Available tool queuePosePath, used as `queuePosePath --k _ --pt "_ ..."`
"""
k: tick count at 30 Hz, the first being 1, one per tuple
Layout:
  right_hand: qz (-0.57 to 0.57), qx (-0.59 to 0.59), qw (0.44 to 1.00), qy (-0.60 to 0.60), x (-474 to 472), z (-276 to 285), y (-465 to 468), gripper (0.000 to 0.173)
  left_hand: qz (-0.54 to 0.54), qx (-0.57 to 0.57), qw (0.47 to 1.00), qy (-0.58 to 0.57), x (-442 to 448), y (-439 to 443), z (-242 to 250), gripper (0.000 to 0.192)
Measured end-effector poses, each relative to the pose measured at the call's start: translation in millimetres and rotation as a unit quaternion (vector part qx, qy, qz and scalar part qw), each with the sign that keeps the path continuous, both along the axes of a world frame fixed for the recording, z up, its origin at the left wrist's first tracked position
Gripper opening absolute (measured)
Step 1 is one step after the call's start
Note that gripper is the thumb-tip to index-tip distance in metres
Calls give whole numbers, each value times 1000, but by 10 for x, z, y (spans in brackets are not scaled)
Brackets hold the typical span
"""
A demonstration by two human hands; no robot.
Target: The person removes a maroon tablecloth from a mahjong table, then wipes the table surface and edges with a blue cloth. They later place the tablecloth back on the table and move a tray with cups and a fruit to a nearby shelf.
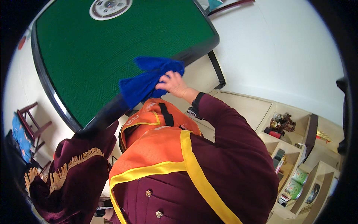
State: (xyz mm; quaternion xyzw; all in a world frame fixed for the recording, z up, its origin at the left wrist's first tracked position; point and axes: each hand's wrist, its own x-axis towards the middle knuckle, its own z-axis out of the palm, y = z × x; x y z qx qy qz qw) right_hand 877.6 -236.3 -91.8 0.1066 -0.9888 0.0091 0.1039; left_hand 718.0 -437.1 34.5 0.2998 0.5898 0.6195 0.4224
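My right hand (174, 84) presses a crumpled blue cloth (142, 84) with curled fingers. The cloth drapes over the near black rim (112, 109) of a mahjong table and partly onto its green felt top (112, 50). A dark wristband with a small device (193, 112) sits at my right wrist. At lower left, a maroon velvet cloth (75, 182) with gold fringe hangs below the table corner. A bit of my left wrist shows beside that velvet, but my left hand itself is hidden. An orange apron (151, 142) with yellow trim covers my front.
A round white control console (110, 8) sits in the table top. To the left stands a wooden chair (30, 126) with a blue patterned cushion. On the right, a cabinet with open shelves (282, 145) holds green tins (295, 187) and ornaments (282, 123). A white wall (279, 50) rises behind.
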Motion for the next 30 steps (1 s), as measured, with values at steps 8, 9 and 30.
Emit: queuePosePath --k 8,9,30 --pt "-244 -150 958 -31 432 86 1274 45 82 -87 990 79 140 -373 247 87" --pt "-264 -165 950 -11 510 123 1612 46 108 -111 984 93 185 -408 332 87" --pt "-297 -806 496 -129 186 1147 2870 37 437 -430 761 212 786 -1763 1563 96"
